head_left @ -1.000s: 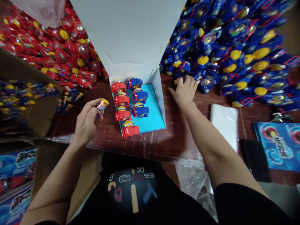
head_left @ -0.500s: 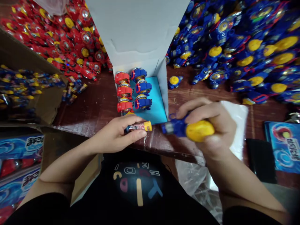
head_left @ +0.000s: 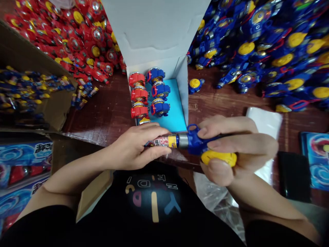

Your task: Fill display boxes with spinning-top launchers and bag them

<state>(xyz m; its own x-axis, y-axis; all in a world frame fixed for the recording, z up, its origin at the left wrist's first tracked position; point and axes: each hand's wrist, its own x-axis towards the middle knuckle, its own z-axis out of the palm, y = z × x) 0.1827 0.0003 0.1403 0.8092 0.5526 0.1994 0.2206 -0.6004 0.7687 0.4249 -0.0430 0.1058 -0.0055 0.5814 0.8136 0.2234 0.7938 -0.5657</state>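
Note:
My left hand (head_left: 140, 145) is closed around a small printed tube (head_left: 164, 141) with a yellow end. In my right hand (head_left: 236, 144) is a blue plastic toy (head_left: 196, 140) with a grey collar and a round yellow part. The toy's collar end meets the yellow end of the tube; how far one sits in the other I cannot tell. Just beyond my hands stands a white box (head_left: 183, 99) with a blue bottom, holding a column of red toys (head_left: 138, 94) and a column of blue toys (head_left: 160, 90).
Red toys (head_left: 74, 37) are heaped at the back left, blue toys (head_left: 249, 65) at the right. A cardboard box (head_left: 60, 113) of small tubes stands left, with loose tubes (head_left: 83, 92) beside it. A white sheet (head_left: 267, 120) and a black flat object (head_left: 294, 176) lie right.
My right hand has brought the blue toy against the tube's yellow end, closing the gap between them. My left hand has shifted slightly right with the tube.

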